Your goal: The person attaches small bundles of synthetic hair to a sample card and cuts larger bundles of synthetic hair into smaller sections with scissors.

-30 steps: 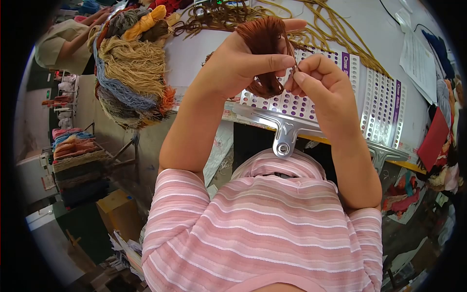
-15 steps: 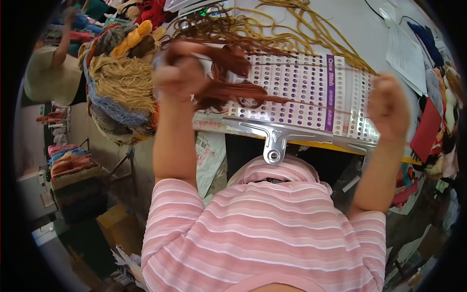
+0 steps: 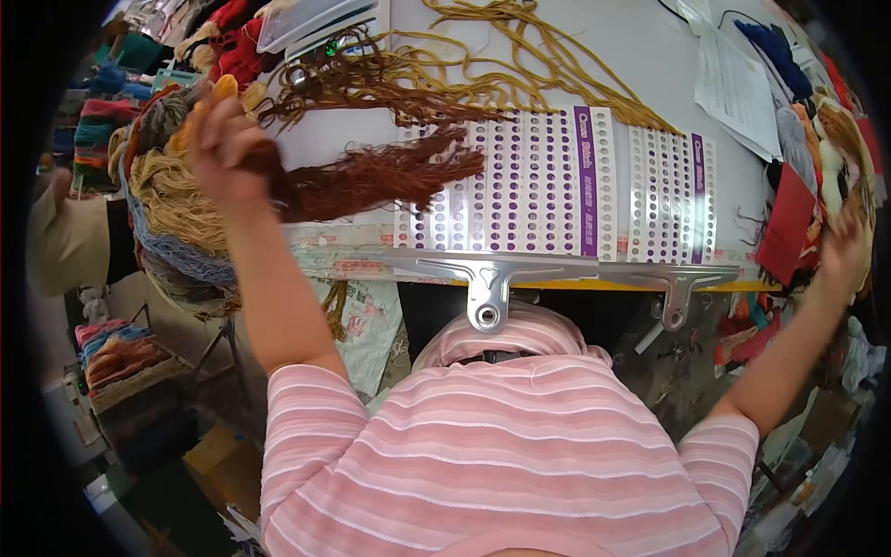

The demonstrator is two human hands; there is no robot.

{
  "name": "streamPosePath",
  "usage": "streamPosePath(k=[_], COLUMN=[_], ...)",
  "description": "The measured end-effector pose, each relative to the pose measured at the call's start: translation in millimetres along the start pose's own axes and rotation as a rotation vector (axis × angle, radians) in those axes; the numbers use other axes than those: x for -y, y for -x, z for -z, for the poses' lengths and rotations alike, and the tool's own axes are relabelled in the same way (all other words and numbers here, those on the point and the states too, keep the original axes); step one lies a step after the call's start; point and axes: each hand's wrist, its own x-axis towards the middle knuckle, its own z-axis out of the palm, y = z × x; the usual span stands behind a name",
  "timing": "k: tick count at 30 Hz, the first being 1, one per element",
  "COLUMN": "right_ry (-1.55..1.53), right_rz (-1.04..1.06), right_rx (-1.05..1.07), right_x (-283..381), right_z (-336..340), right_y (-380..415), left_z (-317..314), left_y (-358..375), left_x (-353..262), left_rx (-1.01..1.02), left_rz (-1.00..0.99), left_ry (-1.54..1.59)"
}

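My left hand [image 3: 227,153] is raised at the left side of the table, its fingers closed round one end of a reddish-brown hank of thread [image 3: 371,178]. The hank's loose strands trail right across the table onto the punched thread cards [image 3: 520,186], which have purple label strips. Metal clips [image 3: 487,288] grip the near edge of the cards. At the far right, my right hand [image 3: 843,251] is beside hanging yarn hanks [image 3: 831,167] and a red card [image 3: 790,223]. Its fingers look stretched out, slightly blurred, with no thread visible in them.
Mustard-coloured threads [image 3: 557,56] and dark brown threads [image 3: 343,88] lie behind the cards. A big pile of mixed yarn [image 3: 176,195] stands at the table's left end. White papers [image 3: 738,93] lie at the back right. Another person's sleeve [image 3: 70,237] shows at far left.
My left hand has swung left with the brown hank, whose strands now trail across the table. My right hand has moved right, off the cards; the strands stretched between both hands no longer reach it.
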Motion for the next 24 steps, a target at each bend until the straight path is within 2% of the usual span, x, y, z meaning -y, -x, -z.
streamPosePath(k=[1, 2, 3, 4, 5, 6, 7, 8, 10, 12, 16, 19, 21, 24], right_ry=[0.175, 0.338, 0.136, 0.203, 0.282, 0.292, 0.217, 0.324, 0.537, 0.752, 0.746, 0.679, 0.667, 0.581], right_rz=[0.018, 0.054, -0.124, -0.163, -0.050, -0.248, -0.260, -0.225, -0.087, 0.121, 0.093, 0.198, 0.333, 0.210], right_rx=[0.119, 0.233, 0.292, 0.362, 0.486, 0.441, 0.489, 0.516, 0.521, 0.481, 0.478, 0.496, 0.522, 0.497], right_x=[-25.3, -50.6, -71.0, -96.2, -126.5, -145.4, -170.2, -190.3, -210.3, -218.0, -220.1, -231.8, -234.5, -229.9], right_z=[-60.3, -120.4, -192.8, -237.7, -266.3, -297.3, -315.2, -329.2, -343.9, -348.9, -347.9, -339.8, -335.2, -333.2], right_y=[29.4, 58.8, 95.0, 121.4, 136.7, 147.7, 153.9, 157.3, 166.5, 174.3, 176.2, 177.4, 179.2, 183.4], left_z=[12.1, 3.1, 7.9, 32.3, 32.1, 37.6, 45.4, 53.4, 61.1, 57.0, 83.8, 83.7, 79.9, 82.4], left_y=[-8.4, -14.3, -17.9, -23.4, -25.4, -26.4, -27.4, -27.9, -30.1, -37.6, -51.0, -49.6, -50.8, -49.0], left_x=[28.9, 68.6, 114.4, 144.9, 178.8, 200.0, 214.9, 227.2, 235.9, 240.6, 249.0, 249.3, 250.4, 248.5], left_rx=[-0.021, -0.287, -0.346, -0.299, -0.414, -0.388, -0.362, -0.409, -0.475, -0.425, -0.247, -0.311, -0.292, -0.299], left_rz=[0.104, 0.247, 0.299, 0.504, 0.543, 0.583, 0.626, 0.637, 0.641, 0.693, 0.789, 0.754, 0.712, 0.649], left_ry=[-0.070, -0.322, -0.650, -0.428, -0.781, -0.886, -0.993, -1.051, -1.090, -1.309, -1.557, -1.345, -1.357, -1.460])
